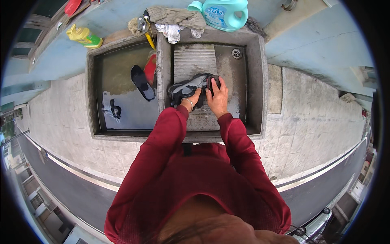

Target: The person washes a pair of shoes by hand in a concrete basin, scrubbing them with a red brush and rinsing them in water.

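Observation:
A grey and black sports shoe [187,86] lies sideways on the ribbed concrete washboard [195,55] in the right basin. My left hand [192,100] is closed on the near side of the shoe, thumb along its upper. In my right hand [218,98] is a small dark scrubbing brush [213,82], its fingers curled over the brush at the shoe's right end. The bristles are hidden, and whether they touch the shoe is hard to tell.
Water stands in the left basin [118,65], holding a black insole [142,83], a red object [150,69] and a small black item [115,110]. A drain [237,53] lies at the far right. Along the back are a teal detergent jug [223,16], cloths [176,17] and a yellow bottle [84,37].

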